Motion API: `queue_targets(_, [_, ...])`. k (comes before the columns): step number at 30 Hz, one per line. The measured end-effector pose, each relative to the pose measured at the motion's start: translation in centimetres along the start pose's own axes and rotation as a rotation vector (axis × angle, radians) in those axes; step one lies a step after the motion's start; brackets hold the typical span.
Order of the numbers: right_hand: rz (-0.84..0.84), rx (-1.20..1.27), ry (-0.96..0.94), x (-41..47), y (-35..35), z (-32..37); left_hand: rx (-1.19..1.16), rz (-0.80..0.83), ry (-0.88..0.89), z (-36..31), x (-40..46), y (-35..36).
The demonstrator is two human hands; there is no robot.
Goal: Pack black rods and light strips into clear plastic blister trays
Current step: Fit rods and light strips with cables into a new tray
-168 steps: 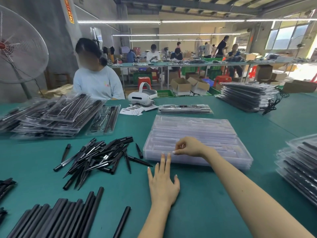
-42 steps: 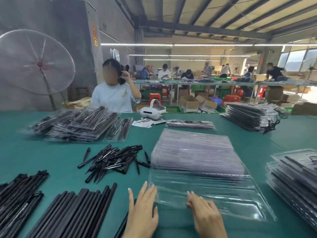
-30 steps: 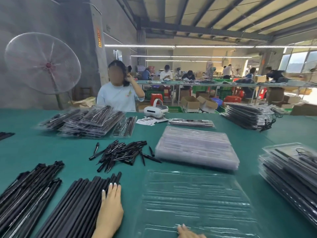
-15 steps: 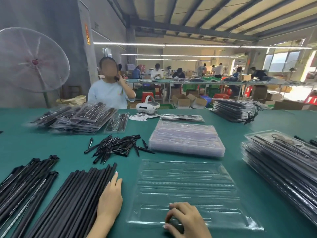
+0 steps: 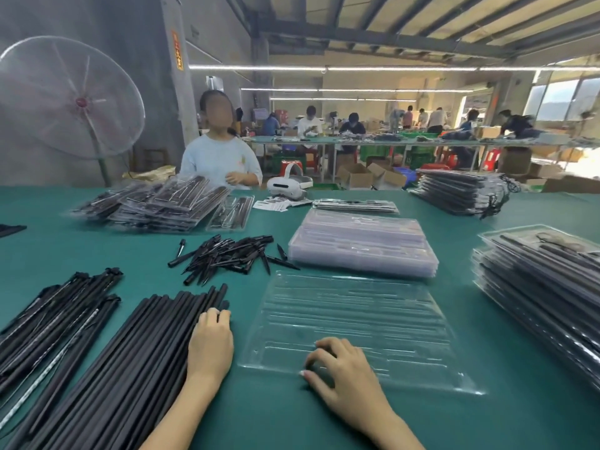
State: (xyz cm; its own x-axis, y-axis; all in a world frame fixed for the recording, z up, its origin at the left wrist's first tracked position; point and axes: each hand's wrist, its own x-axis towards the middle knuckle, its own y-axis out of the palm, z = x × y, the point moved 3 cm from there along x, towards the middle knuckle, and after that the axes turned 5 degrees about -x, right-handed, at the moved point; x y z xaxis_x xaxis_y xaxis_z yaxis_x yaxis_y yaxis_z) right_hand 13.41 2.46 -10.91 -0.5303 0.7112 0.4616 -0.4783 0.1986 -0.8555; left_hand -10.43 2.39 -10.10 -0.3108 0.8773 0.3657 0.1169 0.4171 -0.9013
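One empty blister tray [image 5: 354, 323] lies ready; right hand [image 5: 344, 375] steadies it with curled fingers, left hand [image 5: 211, 342] lies flat on black rods [image 5: 130, 362], gripping nothing. Next: pinch one rod.

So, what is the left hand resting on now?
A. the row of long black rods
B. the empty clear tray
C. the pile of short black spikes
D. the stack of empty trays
A: the left hand lies on the right edge of the long black rods, while the right hand is on the clear tray.

Head-worn camera looks forward and down, close over the green table [image 5: 324, 423]
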Motion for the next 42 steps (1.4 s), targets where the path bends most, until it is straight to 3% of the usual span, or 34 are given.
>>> queue_targets(3, [0.003, 0.015, 0.016, -0.2, 0.2, -0.1, 0.079, 0.028, -0.019, -0.4, -0.2, -0.5])
queue_targets(7, [-0.08, 0.047, 0.05, 0.0, -0.1, 0.2, 0.163, -0.044, 0.149, -1.8, 0.3, -0.9])
queue_targets(11, [-0.02, 0.037, 0.016, 0.0, -0.5, 0.3, 0.301, 0.139, 0.045, -1.7, 1.3, 0.0])
queue_targets(13, [-0.08, -0.05, 0.007, -0.1, -0.5, 0.3, 0.298, 0.233, 0.002, -1.3, 2.3, 0.4])
queue_targets(17, [-0.085, -0.036, -0.013, 0.1, 0.0, 0.2, 0.022, 0.497, -0.117, -0.4, 4.6, 0.0])
queue_targets(20, [-0.107, -0.042, -0.018, 0.3, 0.1, -0.1, -0.377, 0.533, -0.254, 0.1, 5.9, -1.6])
queue_targets(23, [-0.191, -0.014, 0.015, 0.5, -0.3, 0.1, -1.028, 0.367, -0.363, -1.3, 6.7, -3.9])
queue_targets(25, [-0.133, 0.283, 0.204, 0.9, -1.1, -0.3, -1.404, 0.172, -0.388, -3.2, 7.1, -4.9])
queue_targets(28, [0.159, 0.964, 0.491, 2.2, -1.9, -1.6, -1.781, -0.215, -0.455, -5.7, 7.0, -5.1])
queue_targets(29, [0.325, 1.18, 0.538, 2.6, -2.3, -2.1, -1.865, -0.338, -0.511, -6.2, 6.7, -4.7])
queue_targets(30, [0.482, 1.291, 0.504, 2.8, -2.8, -3.0, -1.933, -0.44, -0.571, -6.5, 6.5, -4.2])
queue_targets(32, [0.723, 1.28, 0.367, 3.2, -5.0, -5.1, -2.016, -0.573, -0.672, -7.0, 6.0, -3.3])
queue_targets(34, [0.704, 1.137, 0.318, 3.2, -6.9, -7.8, -2.045, -0.569, -0.711, -7.3, 5.7, -2.2])
queue_targets(36, [0.508, 1.104, 0.418, 2.7, -7.4, -11.1, -1.956, -0.407, -0.66, -7.4, 5.3, -0.9])
queue_targets(39, [0.123, 0.874, 0.459, 1.3, -7.8, -14.9, -1.421, -0.148, -0.45, -6.9, 4.7, 1.0])
queue_targets(42, [-0.017, 0.359, 0.356, 0.8, -8.2, -16.4, -1.005, 0.114, -0.248, -6.7, 4.3, 1.5])
